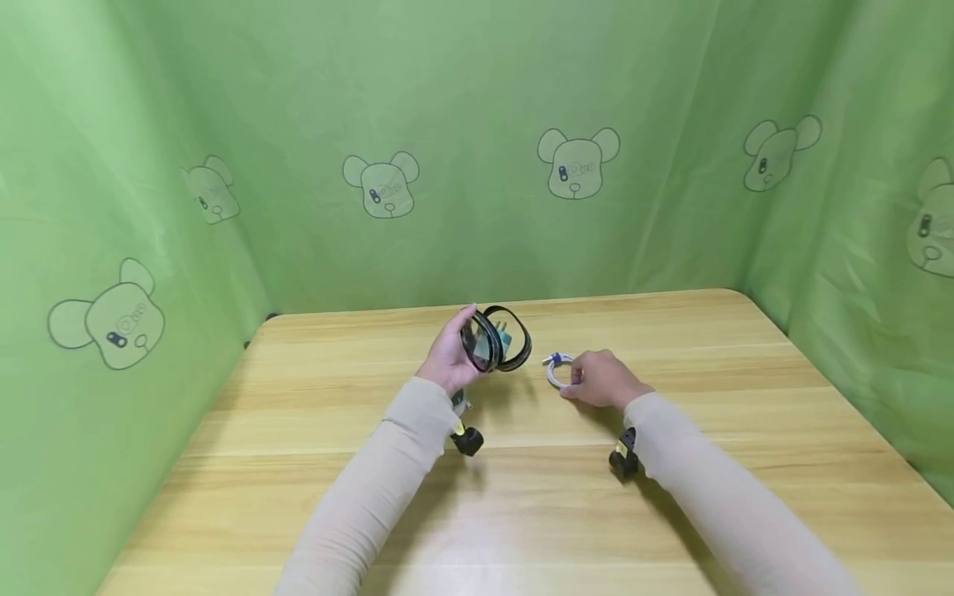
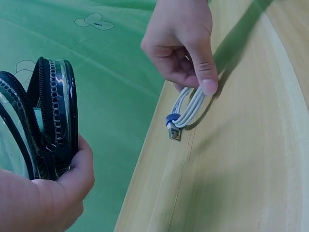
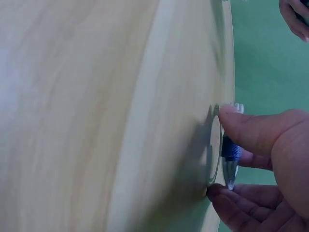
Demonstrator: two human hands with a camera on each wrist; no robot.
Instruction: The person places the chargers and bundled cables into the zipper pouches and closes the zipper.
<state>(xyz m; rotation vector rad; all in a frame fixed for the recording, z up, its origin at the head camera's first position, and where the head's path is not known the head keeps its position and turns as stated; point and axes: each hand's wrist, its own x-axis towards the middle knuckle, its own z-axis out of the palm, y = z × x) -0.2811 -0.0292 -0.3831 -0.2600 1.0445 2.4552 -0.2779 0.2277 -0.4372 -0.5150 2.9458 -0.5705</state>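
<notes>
Pinching the coiled white cable [image 2: 191, 107] on or just above the desk [image 1: 537, 497] with our right hand [image 1: 607, 380], we judge it light and bendy, best held opposite its blue strap [image 2: 172, 119]; our left hand [image 1: 447, 358] grips the clear case [image 2: 59, 108], likely slippery.

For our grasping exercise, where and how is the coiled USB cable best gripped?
Probably pinch the white USB cable across its bundled strands from the head view's right, where the right hand grips: the coil is open, with blue tie and plug on its left.
</notes>
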